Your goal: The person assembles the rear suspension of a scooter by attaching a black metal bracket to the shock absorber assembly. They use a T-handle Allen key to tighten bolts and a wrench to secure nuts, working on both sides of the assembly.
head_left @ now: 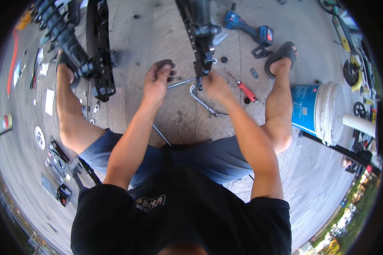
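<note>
My left hand (158, 80) is raised over the floor, thumb against curled, dirt-darkened fingers. Whatever may be in that pinch is too small to make out. My right hand (217, 88) is at the lower end of a black metal arm (201, 53) with bolts on it. It is blurred and its fingertips are hidden. Between the hands a thin metal rod (181, 83) lies at a slant. Close below my right hand is a bent socket wrench (203, 103). To its right lies a red-handled screwdriver (247, 92).
A second black arm (101, 55) with a coil-spring shock absorber (64, 36) stands at left. Farther out lies a blue cordless power tool (251, 29). A blue-and-white bucket (317, 111) sits beside my right leg. Washers (96, 107) and a white disc (39, 137) lie at left.
</note>
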Motion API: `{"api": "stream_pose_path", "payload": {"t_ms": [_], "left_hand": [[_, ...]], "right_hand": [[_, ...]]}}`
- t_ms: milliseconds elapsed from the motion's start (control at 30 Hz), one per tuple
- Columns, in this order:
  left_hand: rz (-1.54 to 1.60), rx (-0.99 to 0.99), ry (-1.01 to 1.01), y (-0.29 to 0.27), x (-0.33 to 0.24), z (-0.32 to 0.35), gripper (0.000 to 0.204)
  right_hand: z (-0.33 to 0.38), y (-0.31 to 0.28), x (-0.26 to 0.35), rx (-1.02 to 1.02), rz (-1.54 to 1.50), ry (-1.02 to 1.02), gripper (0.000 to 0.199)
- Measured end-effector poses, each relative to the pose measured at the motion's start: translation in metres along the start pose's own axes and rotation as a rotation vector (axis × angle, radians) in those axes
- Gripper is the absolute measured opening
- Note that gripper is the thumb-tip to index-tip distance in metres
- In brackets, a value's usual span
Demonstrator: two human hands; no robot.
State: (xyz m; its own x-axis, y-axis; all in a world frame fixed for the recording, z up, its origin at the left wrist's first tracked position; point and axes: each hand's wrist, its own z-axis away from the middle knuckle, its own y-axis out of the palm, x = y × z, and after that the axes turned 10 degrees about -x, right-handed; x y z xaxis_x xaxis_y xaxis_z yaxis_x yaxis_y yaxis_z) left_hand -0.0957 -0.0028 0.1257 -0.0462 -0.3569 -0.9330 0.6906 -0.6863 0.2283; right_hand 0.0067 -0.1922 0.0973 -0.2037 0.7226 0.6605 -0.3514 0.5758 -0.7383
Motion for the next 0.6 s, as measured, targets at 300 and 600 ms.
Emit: {"api": "stream_pose_path", "payload": {"t_ms": [300, 600], "left_hand": [[-0.198, 0.044, 0.67, 0.088, -0.078, -0.028, 0.042], [-0.107, 0.158, 0.466, 0.094, -0.079, -0.031, 0.043]], "right_hand": [[0.049, 0.045, -0.043, 0.028, 0.182, -0.002, 0.04], [-0.017, -0.057, 0.052, -0.664, -0.718, -0.224, 0.033]]}}
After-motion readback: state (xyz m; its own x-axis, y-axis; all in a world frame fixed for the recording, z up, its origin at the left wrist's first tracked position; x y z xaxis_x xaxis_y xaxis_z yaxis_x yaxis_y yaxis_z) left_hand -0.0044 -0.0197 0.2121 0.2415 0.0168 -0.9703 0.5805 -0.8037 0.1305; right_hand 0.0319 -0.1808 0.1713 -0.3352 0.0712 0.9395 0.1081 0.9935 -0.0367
